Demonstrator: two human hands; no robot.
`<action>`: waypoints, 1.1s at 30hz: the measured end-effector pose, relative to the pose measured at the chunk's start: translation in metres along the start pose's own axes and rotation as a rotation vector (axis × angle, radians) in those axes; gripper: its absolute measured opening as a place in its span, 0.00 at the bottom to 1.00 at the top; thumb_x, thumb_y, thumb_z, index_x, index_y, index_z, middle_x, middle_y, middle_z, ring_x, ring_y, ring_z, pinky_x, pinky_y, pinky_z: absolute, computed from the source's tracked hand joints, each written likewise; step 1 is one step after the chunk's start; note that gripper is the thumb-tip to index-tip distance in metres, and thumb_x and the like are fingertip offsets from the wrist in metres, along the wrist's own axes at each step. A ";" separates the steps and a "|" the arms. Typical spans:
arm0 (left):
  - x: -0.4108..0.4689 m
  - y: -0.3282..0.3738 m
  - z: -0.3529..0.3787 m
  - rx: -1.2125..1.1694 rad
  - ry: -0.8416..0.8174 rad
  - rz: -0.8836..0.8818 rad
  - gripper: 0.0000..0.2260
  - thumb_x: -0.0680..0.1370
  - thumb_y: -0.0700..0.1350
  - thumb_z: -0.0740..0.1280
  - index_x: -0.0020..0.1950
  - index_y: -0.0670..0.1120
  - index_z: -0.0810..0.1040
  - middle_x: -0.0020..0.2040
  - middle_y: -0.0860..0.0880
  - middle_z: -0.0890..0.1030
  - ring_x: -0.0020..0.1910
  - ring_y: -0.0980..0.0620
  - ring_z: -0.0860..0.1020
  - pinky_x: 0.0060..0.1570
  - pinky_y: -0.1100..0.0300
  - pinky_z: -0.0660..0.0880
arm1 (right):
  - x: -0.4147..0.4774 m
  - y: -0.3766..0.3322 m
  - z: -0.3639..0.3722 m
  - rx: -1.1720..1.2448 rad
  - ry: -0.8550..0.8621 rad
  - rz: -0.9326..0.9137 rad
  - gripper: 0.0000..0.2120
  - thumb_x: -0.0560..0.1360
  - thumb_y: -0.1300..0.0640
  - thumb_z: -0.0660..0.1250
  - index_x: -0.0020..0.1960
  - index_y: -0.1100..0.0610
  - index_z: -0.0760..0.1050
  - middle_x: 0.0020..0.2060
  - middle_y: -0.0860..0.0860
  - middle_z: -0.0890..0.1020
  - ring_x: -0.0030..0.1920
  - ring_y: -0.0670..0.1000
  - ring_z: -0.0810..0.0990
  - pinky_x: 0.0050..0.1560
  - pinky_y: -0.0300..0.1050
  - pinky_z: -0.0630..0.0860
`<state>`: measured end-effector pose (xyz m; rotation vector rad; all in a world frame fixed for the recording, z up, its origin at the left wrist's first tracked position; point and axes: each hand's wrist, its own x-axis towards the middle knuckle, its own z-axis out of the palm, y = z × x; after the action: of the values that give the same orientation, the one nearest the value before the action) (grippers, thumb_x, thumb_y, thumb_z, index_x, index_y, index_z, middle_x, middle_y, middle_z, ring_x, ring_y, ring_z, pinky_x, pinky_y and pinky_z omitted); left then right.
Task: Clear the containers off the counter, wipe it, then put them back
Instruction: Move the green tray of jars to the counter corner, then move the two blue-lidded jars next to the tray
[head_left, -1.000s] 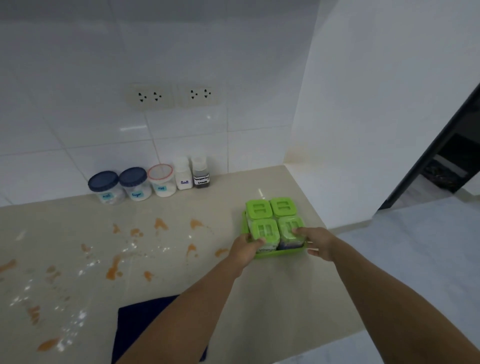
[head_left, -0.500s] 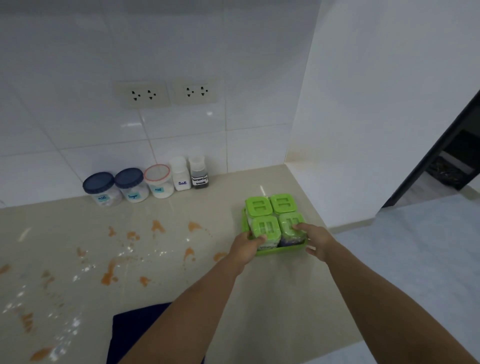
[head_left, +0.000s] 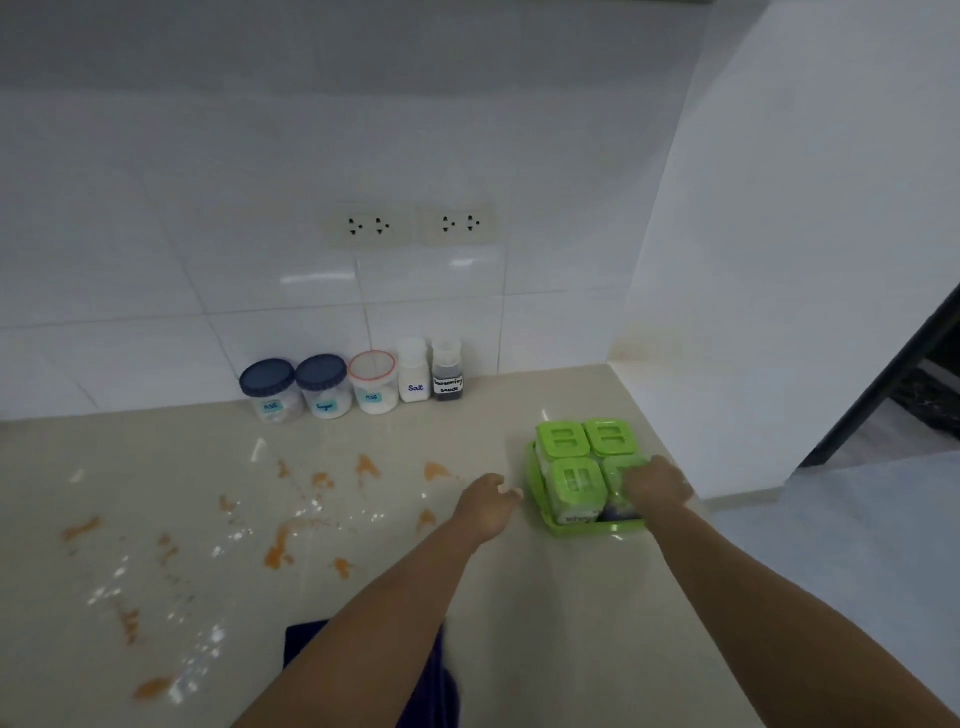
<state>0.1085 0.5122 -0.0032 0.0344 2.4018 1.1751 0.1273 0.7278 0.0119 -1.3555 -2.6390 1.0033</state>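
A green tray (head_left: 586, 531) holding four green-lidded containers (head_left: 563, 440) sits on the beige counter (head_left: 545, 613) near the right wall. My right hand (head_left: 657, 484) lies over the front right container and grips that side of the tray. My left hand (head_left: 487, 503) hovers just left of the tray, not touching it, fingers loosely curled and holding nothing. Against the tiled back wall stand two blue-lidded jars (head_left: 270, 389), a red-rimmed jar (head_left: 372, 383), a white salt bottle (head_left: 414, 371) and a seasoning sauce bottle (head_left: 448, 370).
Orange stains (head_left: 278, 551) and white specks are spread over the left and middle of the counter. A dark blue cloth (head_left: 300, 644) lies at the near edge, partly under my left forearm. The counter ends at the right beside a white wall and a doorway.
My left hand has let go of the green tray and drawn a little to the left. My right hand stays on the tray.
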 end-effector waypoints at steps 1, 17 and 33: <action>-0.001 -0.006 -0.010 0.001 0.031 0.000 0.23 0.79 0.49 0.61 0.72 0.42 0.66 0.71 0.43 0.70 0.69 0.47 0.69 0.66 0.60 0.64 | -0.009 -0.006 0.004 -0.035 0.060 -0.010 0.23 0.74 0.59 0.60 0.68 0.59 0.67 0.68 0.58 0.68 0.67 0.61 0.66 0.66 0.54 0.64; 0.019 -0.108 -0.215 0.029 0.471 -0.093 0.22 0.78 0.47 0.61 0.71 0.44 0.66 0.66 0.41 0.71 0.65 0.43 0.71 0.66 0.51 0.68 | -0.122 -0.174 0.130 -0.478 -0.112 -0.743 0.33 0.73 0.47 0.63 0.74 0.55 0.58 0.75 0.52 0.59 0.72 0.57 0.59 0.68 0.52 0.61; 0.118 -0.159 -0.316 0.171 0.626 -0.049 0.29 0.74 0.47 0.68 0.72 0.41 0.62 0.68 0.41 0.67 0.66 0.41 0.67 0.61 0.48 0.69 | -0.139 -0.320 0.241 -0.751 -0.190 -0.980 0.41 0.71 0.39 0.66 0.76 0.57 0.53 0.73 0.55 0.61 0.71 0.60 0.58 0.69 0.58 0.59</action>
<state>-0.1001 0.2031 -0.0024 -0.3912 3.0151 1.0640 -0.0875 0.3622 0.0320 0.2062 -3.2873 0.0000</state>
